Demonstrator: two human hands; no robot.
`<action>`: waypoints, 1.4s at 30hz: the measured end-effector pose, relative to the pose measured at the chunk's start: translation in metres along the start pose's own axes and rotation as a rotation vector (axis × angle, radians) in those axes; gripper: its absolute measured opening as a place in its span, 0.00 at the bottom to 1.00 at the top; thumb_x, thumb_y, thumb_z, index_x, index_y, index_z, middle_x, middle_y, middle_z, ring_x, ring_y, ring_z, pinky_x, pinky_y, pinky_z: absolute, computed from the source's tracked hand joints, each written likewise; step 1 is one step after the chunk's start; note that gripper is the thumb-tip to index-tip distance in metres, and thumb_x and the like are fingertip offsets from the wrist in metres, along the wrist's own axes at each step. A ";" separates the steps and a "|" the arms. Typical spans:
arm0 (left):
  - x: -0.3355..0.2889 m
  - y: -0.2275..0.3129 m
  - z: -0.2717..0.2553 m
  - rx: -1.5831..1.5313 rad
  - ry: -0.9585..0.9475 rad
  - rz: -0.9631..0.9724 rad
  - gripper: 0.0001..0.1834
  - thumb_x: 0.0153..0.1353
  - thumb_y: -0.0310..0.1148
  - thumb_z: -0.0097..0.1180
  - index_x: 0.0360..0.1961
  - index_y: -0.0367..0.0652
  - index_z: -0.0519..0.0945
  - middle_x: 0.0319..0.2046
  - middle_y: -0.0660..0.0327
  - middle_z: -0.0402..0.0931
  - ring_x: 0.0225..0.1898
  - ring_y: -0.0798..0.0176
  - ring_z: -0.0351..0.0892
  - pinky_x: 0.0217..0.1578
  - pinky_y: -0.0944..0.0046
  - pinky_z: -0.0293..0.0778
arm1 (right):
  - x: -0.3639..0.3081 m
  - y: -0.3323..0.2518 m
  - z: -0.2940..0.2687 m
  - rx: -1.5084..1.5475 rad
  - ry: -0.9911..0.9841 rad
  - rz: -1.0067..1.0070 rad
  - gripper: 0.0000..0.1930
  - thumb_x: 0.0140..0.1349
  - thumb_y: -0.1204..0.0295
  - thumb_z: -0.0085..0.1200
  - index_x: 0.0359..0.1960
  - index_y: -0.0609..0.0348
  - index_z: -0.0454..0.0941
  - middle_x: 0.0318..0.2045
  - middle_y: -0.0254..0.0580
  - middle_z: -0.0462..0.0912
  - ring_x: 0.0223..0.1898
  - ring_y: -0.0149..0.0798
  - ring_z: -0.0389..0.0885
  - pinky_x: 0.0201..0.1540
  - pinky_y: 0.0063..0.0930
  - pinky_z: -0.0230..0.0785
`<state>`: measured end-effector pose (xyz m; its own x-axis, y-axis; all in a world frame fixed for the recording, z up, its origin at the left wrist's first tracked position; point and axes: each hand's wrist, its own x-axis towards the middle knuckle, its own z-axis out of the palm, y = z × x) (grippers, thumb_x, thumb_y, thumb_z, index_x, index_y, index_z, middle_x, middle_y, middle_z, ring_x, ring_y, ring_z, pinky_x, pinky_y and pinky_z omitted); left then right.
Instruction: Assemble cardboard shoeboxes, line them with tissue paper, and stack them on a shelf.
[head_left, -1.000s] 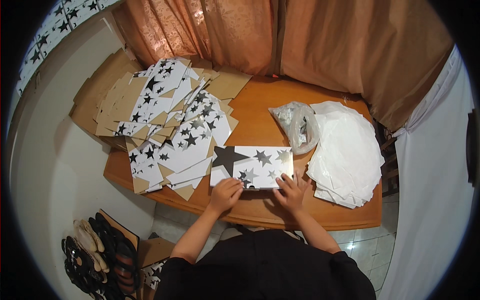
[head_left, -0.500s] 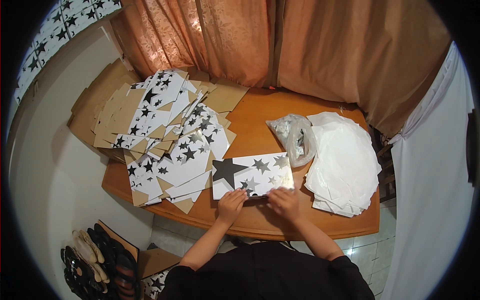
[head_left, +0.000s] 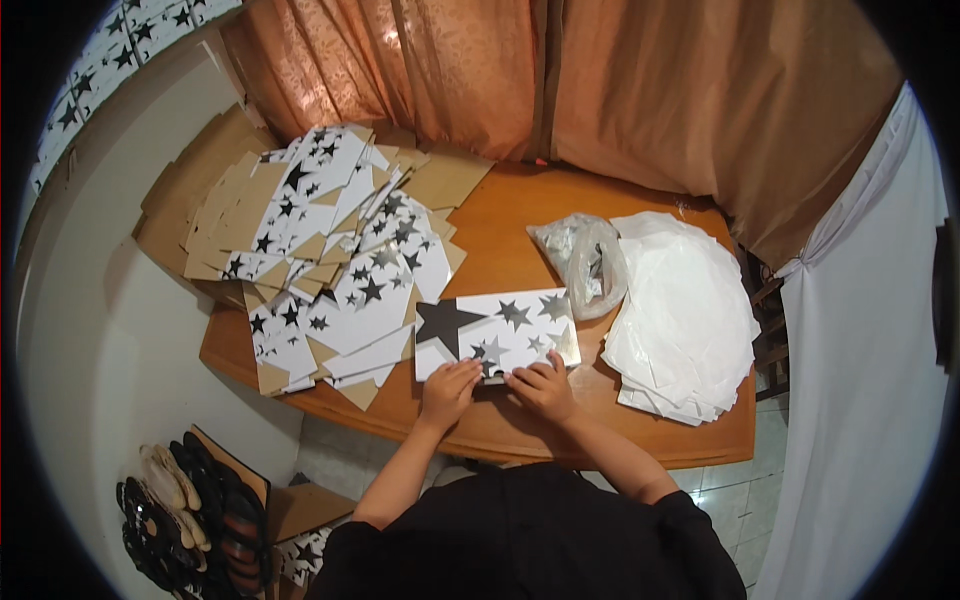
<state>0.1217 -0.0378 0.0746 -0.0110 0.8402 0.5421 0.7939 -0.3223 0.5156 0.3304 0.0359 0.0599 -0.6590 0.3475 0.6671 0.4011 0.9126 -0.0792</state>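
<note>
A white shoe-box-shaped carton printed with black and silver stars lies closed on the wooden table in front of me. My left hand is at its front edge, left of the middle, fingers together and bent over the rim. Close beside it, my right hand grips the same edge, its fingertips on the top and front. The palms and my grip on the front face are hidden. Just behind the box's right end rests a clear plastic bag with greyish contents.
On the left, flat star-printed cardboard sheets are heaped across the table. A stack of white paper sheets lies at the right. Orange curtains hang behind. Several sandals stand at lower left beside the wall.
My right hand has moved left along the front edge, nearer my left hand. The whole scene has shifted slightly up and left in view.
</note>
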 end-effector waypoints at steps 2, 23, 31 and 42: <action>0.007 0.003 0.001 -0.023 0.033 -0.025 0.06 0.53 0.29 0.58 0.32 0.43 0.82 0.38 0.60 0.81 0.44 0.59 0.79 0.44 0.59 0.71 | 0.001 0.003 0.000 -0.004 -0.006 -0.006 0.22 0.41 0.63 0.63 0.43 0.45 0.79 0.38 0.25 0.76 0.36 0.32 0.72 0.54 0.51 0.56; 0.005 0.009 0.009 -0.017 0.123 -0.081 0.11 0.43 0.33 0.69 0.27 0.41 0.82 0.33 0.61 0.82 0.41 0.59 0.80 0.43 0.60 0.71 | 0.010 -0.005 0.005 0.035 0.057 0.054 0.16 0.45 0.68 0.59 0.40 0.42 0.80 0.33 0.24 0.75 0.32 0.32 0.70 0.47 0.47 0.59; 0.002 0.005 0.017 0.011 0.157 -0.048 0.09 0.44 0.31 0.66 0.27 0.41 0.81 0.32 0.60 0.82 0.40 0.58 0.80 0.40 0.59 0.71 | 0.012 -0.006 0.010 -0.053 0.024 0.207 0.11 0.53 0.68 0.57 0.40 0.50 0.79 0.44 0.33 0.80 0.52 0.37 0.74 0.52 0.43 0.61; -0.006 0.004 -0.001 0.385 0.090 0.022 0.25 0.44 0.48 0.67 0.41 0.46 0.78 0.48 0.60 0.74 0.52 0.58 0.71 0.52 0.46 0.61 | 0.016 -0.007 -0.024 0.007 -0.159 0.217 0.21 0.53 0.63 0.59 0.49 0.51 0.74 0.51 0.38 0.75 0.56 0.41 0.70 0.56 0.45 0.57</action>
<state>0.1246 -0.0445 0.0746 -0.0309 0.7878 0.6152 0.9642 -0.1386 0.2259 0.3324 0.0302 0.0893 -0.6497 0.5643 0.5094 0.5401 0.8142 -0.2131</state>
